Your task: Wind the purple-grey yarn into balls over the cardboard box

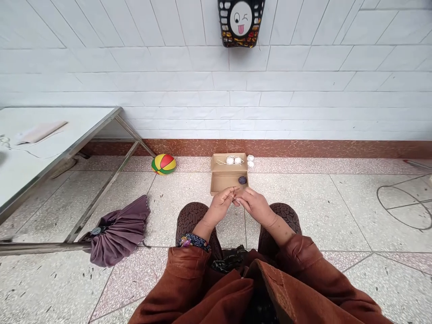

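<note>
An open cardboard box (223, 181) sat on the floor at the middle of the frame, its upper and lower halves both facing up. In the upper half lay two white balls (234, 160), side by side, with loose white thread (221, 162) trailing off to the left. In the lower half a single dark ball (242, 180) rested toward the right-hand side. Two more small white rounds (250, 161) lay outside, just beside the upper right of the box.

At the top centre of the frame I saw a black basket (241, 44) against the wall, with red and yellow stuff (258, 22) showing through its holes.

The person's left hand (220, 203) and right hand (255, 204) met just below the middle of the frame, near the lower rim of the box. The dark ball lay just above the right hand in the picture, with the white pair farther up, well apart from the fingers. Both hands were drawn in narrow, fingertips brought together; from where I stood, I could not tell whether anything small was pinched between them
</note>
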Available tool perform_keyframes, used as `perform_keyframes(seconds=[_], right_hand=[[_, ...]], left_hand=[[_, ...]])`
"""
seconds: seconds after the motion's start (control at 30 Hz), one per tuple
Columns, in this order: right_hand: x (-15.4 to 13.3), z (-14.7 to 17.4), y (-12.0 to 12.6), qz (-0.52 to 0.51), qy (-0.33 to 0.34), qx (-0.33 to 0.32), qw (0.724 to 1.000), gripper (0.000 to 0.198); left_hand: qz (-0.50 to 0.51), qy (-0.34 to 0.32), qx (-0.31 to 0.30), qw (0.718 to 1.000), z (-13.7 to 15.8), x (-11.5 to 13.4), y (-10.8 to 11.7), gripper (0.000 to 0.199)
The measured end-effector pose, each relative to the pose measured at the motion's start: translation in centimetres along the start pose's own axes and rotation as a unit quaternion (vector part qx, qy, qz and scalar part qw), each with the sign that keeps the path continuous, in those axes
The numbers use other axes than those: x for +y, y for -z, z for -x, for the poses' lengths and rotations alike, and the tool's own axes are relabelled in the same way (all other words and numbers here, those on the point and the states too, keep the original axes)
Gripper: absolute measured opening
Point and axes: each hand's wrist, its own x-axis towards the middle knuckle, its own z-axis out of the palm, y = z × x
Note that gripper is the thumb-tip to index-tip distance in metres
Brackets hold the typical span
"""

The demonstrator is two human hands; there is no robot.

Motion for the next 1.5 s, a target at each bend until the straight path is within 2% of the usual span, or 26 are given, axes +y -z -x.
perform_keyframes(seconds=[0.1,0.2,0.47,0.7,0.87,1.0,1.07,1.13,1.27,1.4,1.5], right_hand=[[0.2,-1.3,0.5,0.037,0.042,0.007,0.998,0.024],[0.4,-2.8,0.8,0.025,0.055,0.02,0.998,0.027],[0.9,-6.7,-0.1,-0.129,-0.014,-0.031,0.991,0.022],[3.0,-8.8,-0.9,-0.244,0.01,-0.112,0.963,0.02],[4.1,-9.6,-0.8,-0.3,-0.016,-0.141,0.943,0.02],[5.1,-10.2,-0.3,-0.367,-0.052,-0.186,0.91,0.017],[5.5,-10.4,-0.1,-0.38,-0.068,-0.188,0.903,0.017],[5.6,-10.5,-0.1,-0.373,-0.085,-0.161,0.91,0.018],[5.6,-10.7,-0.1,-0.367,-0.105,-0.119,0.917,0.019],[6.3,-11.5,0.2,-0.415,-0.11,-0.133,0.893,0.016],[7.3,-12.2,0.1,-0.426,-0.119,-0.143,0.886,0.017]], left_hand=[[0.025,-0.003,-0.025,0.999,1.0,0.6,0.1,0.043],[0.079,-0.006,-0.027,0.997,1.7,1.1,0.2,0.041],[0.191,0.028,-0.017,0.981,2.4,1.4,0.9,0.04],[0.184,0.068,-0.017,0.98,1.7,0.5,1.0,0.043],[0.184,0.093,-0.018,0.978,0.4,0.6,1.2,0.045],[0.159,0.094,-0.037,0.982,-1.0,1.0,1.5,0.041],[0.162,0.096,-0.032,0.981,-1.7,1.1,1.7,0.04],[0.172,0.099,-0.034,0.98,-2.3,1.0,1.8,0.04],[0.181,0.095,-0.068,0.977,-3.3,1.2,2.1,0.045],[0.172,0.1,-0.117,0.973,-3.9,2.0,2.6,0.05],[0.168,0.111,-0.167,0.965,-4.4,2.5,2.9,0.051]])
